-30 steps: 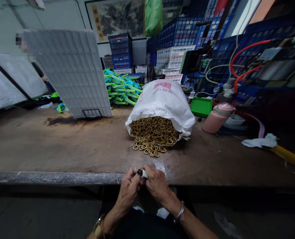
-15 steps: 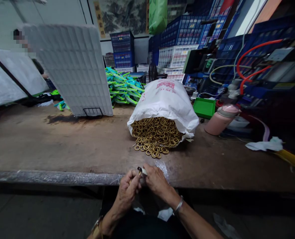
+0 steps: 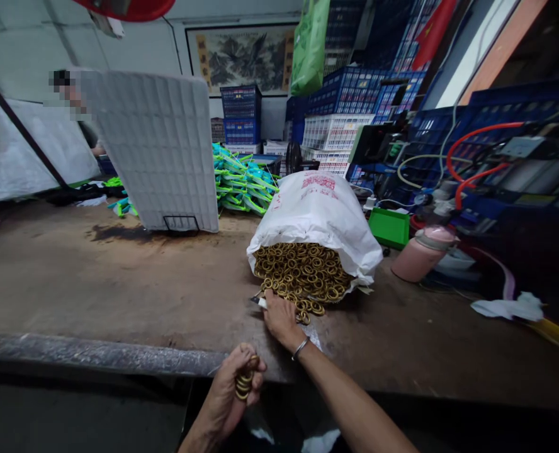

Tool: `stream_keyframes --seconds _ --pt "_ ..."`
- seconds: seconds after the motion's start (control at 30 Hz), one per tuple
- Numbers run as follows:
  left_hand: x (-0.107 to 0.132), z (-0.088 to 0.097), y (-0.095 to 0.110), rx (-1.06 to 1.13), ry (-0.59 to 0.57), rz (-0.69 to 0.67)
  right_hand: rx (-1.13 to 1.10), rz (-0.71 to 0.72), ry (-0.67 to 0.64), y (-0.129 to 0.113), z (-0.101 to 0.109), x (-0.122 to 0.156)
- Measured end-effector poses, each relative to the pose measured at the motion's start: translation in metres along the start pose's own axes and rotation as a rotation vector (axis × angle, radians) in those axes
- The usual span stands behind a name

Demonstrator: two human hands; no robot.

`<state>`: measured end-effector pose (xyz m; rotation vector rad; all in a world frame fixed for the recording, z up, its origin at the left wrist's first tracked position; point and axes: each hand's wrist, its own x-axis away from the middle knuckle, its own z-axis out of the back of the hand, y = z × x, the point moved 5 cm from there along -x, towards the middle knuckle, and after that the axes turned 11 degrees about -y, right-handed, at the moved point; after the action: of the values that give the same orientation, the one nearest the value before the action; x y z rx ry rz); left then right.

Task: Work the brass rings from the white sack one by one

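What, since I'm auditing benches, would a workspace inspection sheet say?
Surface: brown wooden table, dark stain at left.
Job's things: gold metallic rings spilling from white sack with red print.
Clutter: green rectangular plastic tray, pink cylindrical bottle.
Hands: left hand holds several similar rings; right hand holds small white and black tool beside the spilled rings.
Cables: curved red tubing at right.
Surroundings: stacked blue crates and white plastic crates, framed landscape picture.

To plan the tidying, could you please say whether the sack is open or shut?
Open: the sack gapes, with rings lying on the table before it.
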<state>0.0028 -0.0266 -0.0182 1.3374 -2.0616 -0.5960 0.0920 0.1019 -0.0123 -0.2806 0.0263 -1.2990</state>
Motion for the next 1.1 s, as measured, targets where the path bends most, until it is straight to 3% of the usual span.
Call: stream_keyframes --seconds 0.27,0.4,0.5,0.6,0.8,0.93,1.03,1.1 --pt "-0.008 0.023 -0.008 0.242 0.02 0.038 0.013 0.014 0.045 -0.006 -0.001 -0.003" --pt "-0.01 0.029 -0.007 0.21 0.081 0.033 0.011 0.036 0.047 -0.007 0.002 -0.001" --pt "-0.012 0.023 0.0 0.14 0.055 -0.007 -0.053 0.098 0.061 -0.009 0.005 0.003" --pt "-0.013 0.016 0.009 -0.007 0.049 -0.082 -0.252 0.149 0.079 -0.007 0.008 0.01" --pt "-0.012 0.009 0.026 -0.648 0.225 -0.273 -0.944 0.123 -0.085 0.008 0.003 0.035" --pt "-0.014 0.0 0.028 -0.863 0.14 -0.402 -1.277 0.032 -0.305 0.008 -0.006 0.06" --pt "-0.015 -0.005 0.024 -0.934 0.067 -0.388 -1.419 -0.034 -0.464 0.005 -0.014 0.073" --pt "-0.016 -0.008 0.021 -0.932 0.035 -0.352 -1.415 -0.058 -0.477 0.006 -0.018 0.077"
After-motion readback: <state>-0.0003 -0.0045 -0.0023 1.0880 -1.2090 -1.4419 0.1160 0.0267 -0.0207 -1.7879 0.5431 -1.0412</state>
